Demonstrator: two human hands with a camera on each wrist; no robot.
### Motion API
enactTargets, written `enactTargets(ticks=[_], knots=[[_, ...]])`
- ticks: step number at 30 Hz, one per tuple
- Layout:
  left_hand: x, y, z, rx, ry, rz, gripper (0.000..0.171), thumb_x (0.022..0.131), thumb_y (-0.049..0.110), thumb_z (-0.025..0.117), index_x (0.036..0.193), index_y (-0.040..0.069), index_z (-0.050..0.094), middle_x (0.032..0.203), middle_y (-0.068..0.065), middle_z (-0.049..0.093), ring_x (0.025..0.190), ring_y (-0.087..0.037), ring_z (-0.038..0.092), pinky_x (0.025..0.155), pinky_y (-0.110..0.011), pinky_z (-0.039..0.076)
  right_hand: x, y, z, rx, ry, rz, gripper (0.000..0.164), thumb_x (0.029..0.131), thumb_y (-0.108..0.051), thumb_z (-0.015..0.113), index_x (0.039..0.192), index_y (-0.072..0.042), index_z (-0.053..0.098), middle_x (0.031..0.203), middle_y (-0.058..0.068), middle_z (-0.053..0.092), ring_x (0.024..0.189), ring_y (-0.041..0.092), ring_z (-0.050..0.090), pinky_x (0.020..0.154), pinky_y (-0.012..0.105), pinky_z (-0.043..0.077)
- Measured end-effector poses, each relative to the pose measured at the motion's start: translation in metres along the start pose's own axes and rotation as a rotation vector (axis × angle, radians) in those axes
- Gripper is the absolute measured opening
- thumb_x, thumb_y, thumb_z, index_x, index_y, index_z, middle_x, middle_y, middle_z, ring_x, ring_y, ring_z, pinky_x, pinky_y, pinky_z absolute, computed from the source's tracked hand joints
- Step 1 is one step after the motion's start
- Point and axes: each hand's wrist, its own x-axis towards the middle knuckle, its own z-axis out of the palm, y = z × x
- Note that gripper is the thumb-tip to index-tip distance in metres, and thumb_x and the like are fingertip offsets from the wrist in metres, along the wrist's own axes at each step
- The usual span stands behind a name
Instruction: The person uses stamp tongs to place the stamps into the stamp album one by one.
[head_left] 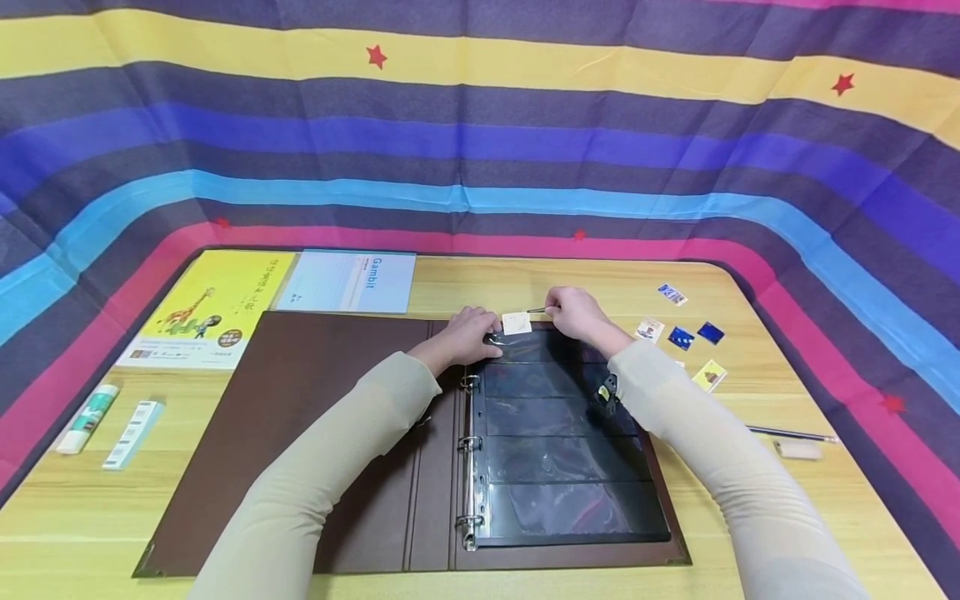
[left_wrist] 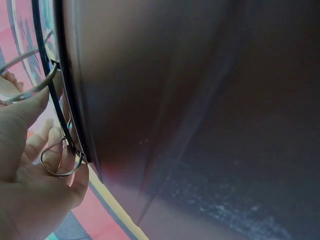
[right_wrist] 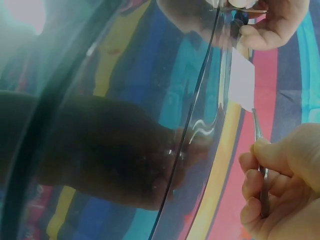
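Tweezers [right_wrist: 258,131] pinched in the right hand [head_left: 576,312] meet a pale card [head_left: 517,323] atop the black page [head_left: 570,458]; the left hand [head_left: 465,336] pinches its corner.

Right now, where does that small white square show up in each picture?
Head: the small white square is just right of centre, between the left hand and the right hand.
Left wrist: not in it.
Right wrist: the small white square is upper right, at the tip of the tweezers.
Shared landmark: the left hand, visible in all three.
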Motion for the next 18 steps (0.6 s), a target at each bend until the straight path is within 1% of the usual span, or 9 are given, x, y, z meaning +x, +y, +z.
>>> enactTargets(ticks=[4,9,14,18], knots=[[0.0005,-0.0013,0.0011,-0.004,0.008,0.008,0.028,0.075,0.030,0.058,0.096,0.015,0.049,0.093,0.001,0.044,0.090,-0.015,0.036,0.080,-0.034,0.026,-0.0008,-0.0021,-0.0003,-0.009,-0.035,-0.021,0.005,0.078,-0.008,0.050,0.074,-0.006,0.054,0.071,0.005,0.052,0.066,0.021,0.046,0.063,0.033,0.036],[0.0019,-0.0033,0.0021,-0.029,0.042,0.027,0.015,0.079,0.015,0.052,0.095,0.014,0.051,0.091,0.001,0.047,0.089,-0.016,0.039,0.078,-0.034,0.029,-0.0031,-0.0038,-0.0013,-0.054,-0.092,-0.054,0.008,0.077,-0.008,0.051,0.071,-0.007,0.054,0.069,0.004,0.051,0.066,0.020,0.047,0.063,0.033,0.036],[0.0037,-0.0045,0.0018,-0.051,0.068,0.035,0.019,0.077,0.003,0.048,0.094,0.011,0.052,0.088,0.001,0.049,0.087,-0.017,0.042,0.077,-0.034,0.030,-0.0047,-0.0050,-0.0030,-0.072,-0.121,-0.073,0.007,0.075,-0.007,0.052,0.068,-0.008,0.053,0.067,0.002,0.050,0.064,0.019,0.045,0.061,0.031,0.036],[0.0048,-0.0041,0.0009,-0.102,0.080,0.025,0.020,0.075,-0.002,0.045,0.091,0.009,0.050,0.087,0.000,0.050,0.084,-0.016,0.042,0.077,-0.032,0.030,-0.0039,-0.0056,-0.0035,-0.084,-0.153,-0.083,0.008,0.074,-0.004,0.051,0.068,-0.008,0.053,0.065,0.002,0.048,0.062,0.018,0.043,0.059,0.029,0.034]])
